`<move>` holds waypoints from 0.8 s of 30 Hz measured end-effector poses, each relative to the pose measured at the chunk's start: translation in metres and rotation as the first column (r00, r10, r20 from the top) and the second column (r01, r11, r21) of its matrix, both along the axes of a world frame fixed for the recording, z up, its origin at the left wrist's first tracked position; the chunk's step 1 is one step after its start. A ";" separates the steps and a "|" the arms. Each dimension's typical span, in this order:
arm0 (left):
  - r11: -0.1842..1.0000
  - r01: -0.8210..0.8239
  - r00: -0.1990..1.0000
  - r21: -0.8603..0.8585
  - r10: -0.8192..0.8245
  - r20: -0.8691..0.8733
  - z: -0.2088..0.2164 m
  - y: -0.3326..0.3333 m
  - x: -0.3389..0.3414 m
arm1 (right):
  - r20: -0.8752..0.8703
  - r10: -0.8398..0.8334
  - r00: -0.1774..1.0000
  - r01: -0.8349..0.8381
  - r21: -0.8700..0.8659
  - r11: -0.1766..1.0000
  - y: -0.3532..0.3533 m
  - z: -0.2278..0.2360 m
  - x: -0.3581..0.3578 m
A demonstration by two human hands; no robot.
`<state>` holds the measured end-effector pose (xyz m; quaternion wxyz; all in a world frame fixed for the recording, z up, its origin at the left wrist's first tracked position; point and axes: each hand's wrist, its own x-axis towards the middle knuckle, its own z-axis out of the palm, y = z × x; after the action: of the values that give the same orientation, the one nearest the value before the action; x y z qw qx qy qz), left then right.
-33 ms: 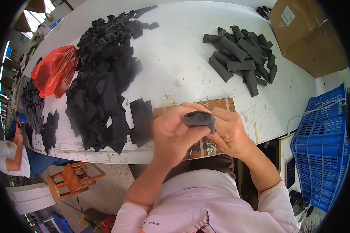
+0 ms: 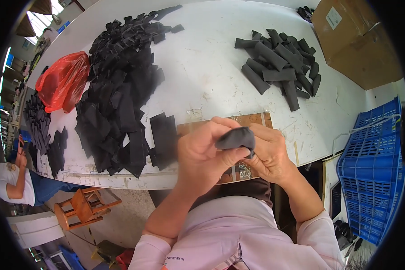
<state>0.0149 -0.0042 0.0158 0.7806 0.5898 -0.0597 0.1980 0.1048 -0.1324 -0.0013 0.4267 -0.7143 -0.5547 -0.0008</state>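
Note:
Above the front edge of the table I hold a dark grey fabric tube (image 2: 235,138) between both hands. My left hand (image 2: 200,148) is closed on its left side, the thumb pressed along the lower edge. My right hand (image 2: 271,154) is closed at its right end, with the fingers curled and partly hidden behind the cloth. Beneath my hands lies a brown cardboard piece (image 2: 258,119) with clear tape on it. Left of my left hand are flat black fabric pieces (image 2: 163,139). Farther off to the right, similar grey tubes (image 2: 279,60) form a loose pile.
A large heap of black fabric pieces (image 2: 117,99) covers the table's left part, beside a red plastic bag (image 2: 64,81). At the right stand a cardboard box (image 2: 357,45) and blue plastic crates (image 2: 369,171). A wooden stool (image 2: 83,208) and another person (image 2: 15,182) are at the left.
The fabric tube has shifted slightly to the right and turned, so its open end shows less. My right fingers have moved a little around it.

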 end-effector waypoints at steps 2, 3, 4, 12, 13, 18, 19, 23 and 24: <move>0.992 -0.048 0.997 0.116 0.054 -0.046 -0.010 -0.002 -0.002 | -0.024 0.023 0.999 -0.021 0.070 0.997 -0.002 -0.008 -0.004; 0.968 -0.082 0.992 0.238 0.103 -0.077 -0.012 -0.003 0.001 | -0.089 0.016 0.996 -0.012 0.042 0.999 0.001 -0.019 -0.008; 0.967 -0.080 0.992 0.240 0.101 -0.074 -0.010 -0.003 0.004 | -0.153 0.007 0.988 -0.005 0.014 1.000 0.004 -0.025 -0.009; 0.915 -0.008 0.961 0.404 0.118 -0.249 0.005 0.001 0.010 | -0.296 0.065 0.953 -0.055 0.042 0.998 0.000 -0.043 -0.003; 0.895 -0.080 0.972 0.438 0.168 -0.164 0.005 0.000 0.008 | -0.297 0.065 0.953 -0.055 0.044 0.998 0.000 -0.040 -0.003; 0.952 -0.222 0.974 0.211 0.204 0.102 0.004 -0.005 -0.004 | -0.119 0.043 0.992 -0.056 -0.105 0.993 -0.003 -0.023 0.005; 0.931 -0.238 0.964 0.276 0.192 0.185 0.000 0.000 -0.003 | -0.118 0.040 0.992 -0.053 -0.105 0.993 -0.003 -0.018 0.005; 0.990 -0.138 0.984 -0.011 0.138 0.109 0.002 -0.002 -0.005 | -0.050 0.044 0.998 -0.051 -0.160 0.986 -0.001 0.014 0.007; 0.958 -0.101 0.978 -0.267 0.145 0.148 0.002 0.001 -0.007 | -0.044 0.051 0.998 -0.058 -0.178 0.982 -0.001 0.020 0.006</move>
<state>0.0080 -0.0036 0.0178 0.8291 0.4673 -0.0614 0.3009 0.1109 -0.1336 0.0188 0.3713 -0.7342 -0.5635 0.0749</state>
